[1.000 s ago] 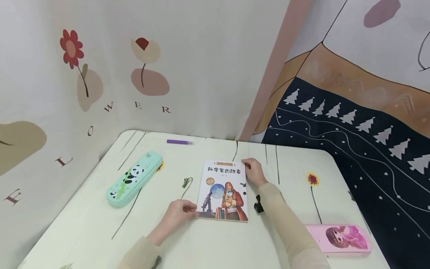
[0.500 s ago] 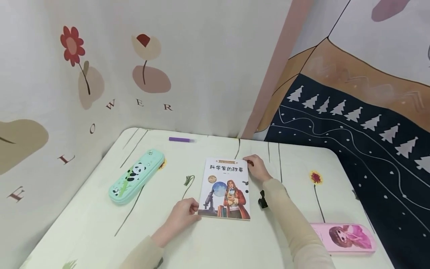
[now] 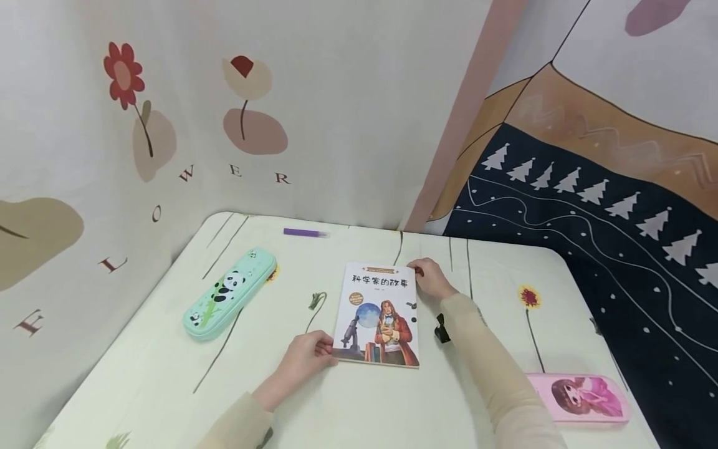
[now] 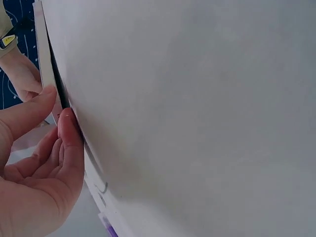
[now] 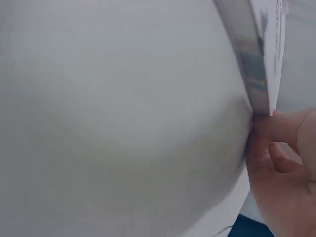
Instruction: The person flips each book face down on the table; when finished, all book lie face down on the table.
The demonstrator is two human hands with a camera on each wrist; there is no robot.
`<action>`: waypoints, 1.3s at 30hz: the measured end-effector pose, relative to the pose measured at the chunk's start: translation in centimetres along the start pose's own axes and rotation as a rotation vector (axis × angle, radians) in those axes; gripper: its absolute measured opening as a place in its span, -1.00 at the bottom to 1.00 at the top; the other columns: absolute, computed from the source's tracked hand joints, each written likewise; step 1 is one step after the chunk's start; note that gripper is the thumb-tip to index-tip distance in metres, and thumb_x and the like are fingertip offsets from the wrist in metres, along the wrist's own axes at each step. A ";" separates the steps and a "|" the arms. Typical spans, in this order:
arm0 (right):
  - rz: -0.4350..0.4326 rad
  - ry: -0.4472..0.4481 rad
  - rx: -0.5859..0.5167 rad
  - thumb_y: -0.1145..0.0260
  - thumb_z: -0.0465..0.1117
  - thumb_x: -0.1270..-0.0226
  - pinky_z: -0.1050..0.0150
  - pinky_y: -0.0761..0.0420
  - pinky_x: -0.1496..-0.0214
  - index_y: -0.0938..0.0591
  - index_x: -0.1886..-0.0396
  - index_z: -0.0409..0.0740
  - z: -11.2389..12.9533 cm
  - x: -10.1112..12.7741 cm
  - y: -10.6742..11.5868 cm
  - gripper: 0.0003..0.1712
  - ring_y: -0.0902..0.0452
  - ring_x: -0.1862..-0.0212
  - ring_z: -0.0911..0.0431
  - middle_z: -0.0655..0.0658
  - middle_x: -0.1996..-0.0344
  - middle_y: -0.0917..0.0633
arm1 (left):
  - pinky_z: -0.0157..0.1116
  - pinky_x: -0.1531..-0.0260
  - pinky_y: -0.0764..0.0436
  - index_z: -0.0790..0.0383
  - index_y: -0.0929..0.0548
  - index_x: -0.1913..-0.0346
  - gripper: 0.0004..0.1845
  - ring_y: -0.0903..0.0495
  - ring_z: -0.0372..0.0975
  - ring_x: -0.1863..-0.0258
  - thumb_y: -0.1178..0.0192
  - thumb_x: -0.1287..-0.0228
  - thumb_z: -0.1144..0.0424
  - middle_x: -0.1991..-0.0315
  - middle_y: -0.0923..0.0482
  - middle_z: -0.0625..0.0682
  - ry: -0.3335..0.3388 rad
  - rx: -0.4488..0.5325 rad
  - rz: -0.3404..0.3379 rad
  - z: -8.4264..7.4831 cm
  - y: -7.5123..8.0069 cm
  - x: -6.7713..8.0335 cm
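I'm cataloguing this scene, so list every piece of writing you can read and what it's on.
"F L O W E R": spaced letters on the white backdrop.
"科学家的故事": title on the book.
Too small to read: the book's top banner, the line under its title and its round badge.

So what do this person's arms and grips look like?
The left sleeve and right sleeve are long and cream-beige. The left grip and right grip are bare, without gloves. A small black piece shows beside the right sleeve; the left wrist view shows a yellow patch near its cuff.
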State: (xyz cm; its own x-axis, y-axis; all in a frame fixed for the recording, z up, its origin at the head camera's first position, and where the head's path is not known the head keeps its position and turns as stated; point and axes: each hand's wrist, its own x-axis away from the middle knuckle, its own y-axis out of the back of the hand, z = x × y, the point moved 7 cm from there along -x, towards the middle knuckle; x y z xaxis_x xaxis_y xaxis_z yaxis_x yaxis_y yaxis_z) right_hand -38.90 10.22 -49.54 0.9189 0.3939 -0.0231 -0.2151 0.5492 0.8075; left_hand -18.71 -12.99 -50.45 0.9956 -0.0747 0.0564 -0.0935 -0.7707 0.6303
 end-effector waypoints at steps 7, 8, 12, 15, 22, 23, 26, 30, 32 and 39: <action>0.058 -0.019 0.005 -0.07 -0.50 -0.20 0.13 -0.49 0.03 -0.54 0.06 -0.34 -0.2 -0.5 0.1 -0.69 -0.47 0.14 -0.02 -0.27 0.16 -0.58 | -0.48 0.43 -0.53 0.32 -0.57 0.25 -0.69 -0.53 -0.33 0.44 -0.38 0.13 0.36 0.41 -0.57 -0.01 0.052 0.075 0.013 0.4 0.1 0.0; 0.057 -0.026 -0.001 -0.08 -0.50 -0.20 0.13 -0.49 0.03 -0.54 0.06 -0.34 -0.2 -0.5 0.1 -0.69 -0.48 0.14 -0.02 -0.27 0.16 -0.58 | -0.47 0.42 -0.53 0.31 -0.57 0.25 -0.69 -0.54 -0.33 0.44 -0.38 0.13 0.35 0.41 -0.57 -0.01 0.061 0.084 0.016 0.5 0.1 0.0; 0.043 -0.060 -0.056 -0.08 -0.50 -0.19 0.12 -0.48 -0.03 -0.53 0.03 -0.32 -0.2 -0.4 0.4 -0.66 -0.48 0.07 -0.04 -0.27 0.10 -0.57 | -0.47 0.41 -0.53 0.30 -0.57 0.23 -0.66 -0.55 -0.31 0.42 -0.39 0.15 0.34 0.39 -0.58 -0.01 0.106 0.134 0.011 0.9 0.2 -0.1; 0.035 -0.078 -0.106 -0.08 -0.48 -0.20 0.11 -0.48 -0.06 -0.53 0.02 -0.28 -0.1 -0.4 0.7 -0.66 -0.48 0.04 -0.04 -0.26 0.05 -0.56 | -0.47 0.41 -0.53 0.29 -0.57 0.23 -0.64 -0.56 -0.31 0.42 -0.41 0.17 0.34 0.39 -0.58 -0.01 0.136 0.155 -0.004 1.2 0.3 -0.2; 0.017 -0.092 -0.148 -0.10 -0.47 -0.21 0.13 -0.50 -0.03 -0.55 0.04 -0.27 -0.4 -0.3 0.8 -0.68 -0.51 0.04 -0.04 -0.25 0.04 -0.56 | -0.46 0.40 -0.54 0.31 -0.57 0.21 -0.62 -0.57 -0.29 0.42 -0.41 0.19 0.34 0.39 -0.59 0.00 0.174 0.212 0.010 1.7 0.1 -0.5; 0.015 -0.093 -0.153 -0.11 -0.47 -0.21 0.13 -0.50 -0.03 -0.55 0.04 -0.27 -0.5 -0.2 0.7 -0.69 -0.51 0.04 -0.04 -0.25 0.04 -0.56 | -0.45 0.39 -0.55 0.32 -0.57 0.20 -0.61 -0.57 -0.29 0.41 -0.40 0.19 0.33 0.38 -0.59 0.00 0.177 0.222 0.017 1.8 0.0 -0.5; 0.007 -0.094 -0.164 -0.11 -0.47 -0.21 0.12 -0.50 -0.04 -0.55 0.04 -0.27 -0.6 0.0 0.7 -0.68 -0.52 0.03 -0.04 -0.24 0.04 -0.58 | -0.45 0.38 -0.55 0.33 -0.57 0.17 -0.59 -0.58 -0.28 0.39 -0.40 0.18 0.32 0.37 -0.60 0.00 0.184 0.239 0.030 2.0 -0.1 -0.5; -0.003 -0.094 -0.180 -0.10 -0.48 -0.21 0.13 -0.50 -0.04 -0.54 0.02 -0.26 -0.8 0.1 0.6 -0.67 -0.52 0.05 -0.03 -0.24 0.06 -0.59 | -0.43 0.34 -0.56 0.34 -0.56 0.14 -0.58 -0.59 -0.27 0.37 -0.38 0.15 0.31 0.33 -0.60 0.02 0.190 0.248 0.035 2.0 -0.2 -0.4; -0.010 -0.101 -0.197 -0.11 -0.48 -0.21 0.13 -0.50 -0.04 -0.55 0.03 -0.25 -0.9 0.2 0.7 -0.67 -0.52 0.05 -0.02 -0.23 0.06 -0.60 | -0.40 0.32 -0.58 0.36 -0.55 0.13 -0.58 -0.60 -0.25 0.35 -0.37 0.12 0.31 0.31 -0.61 0.04 0.189 0.257 0.035 1.9 -0.3 -0.3; -0.045 -0.097 -0.276 -0.11 -0.41 -0.25 0.11 -0.47 -0.10 -0.56 0.02 -0.23 -1.0 0.4 1.0 -0.70 -0.48 -0.05 -0.03 -0.22 -0.01 -0.58 | -0.35 0.31 -0.59 0.33 -0.50 0.03 -0.54 -0.63 -0.21 0.34 -0.34 0.04 0.27 0.31 -0.64 0.06 0.159 0.269 0.021 1.7 -0.4 0.3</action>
State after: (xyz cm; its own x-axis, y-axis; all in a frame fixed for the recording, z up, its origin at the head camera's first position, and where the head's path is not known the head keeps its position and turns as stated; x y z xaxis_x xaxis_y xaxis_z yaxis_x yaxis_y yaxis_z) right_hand -39.05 11.63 -49.32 0.9538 0.3001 0.0119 -0.2435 0.7493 0.6158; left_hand -18.35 -13.78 -52.02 0.9796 -0.0089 0.2006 -0.0904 -0.9115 0.4012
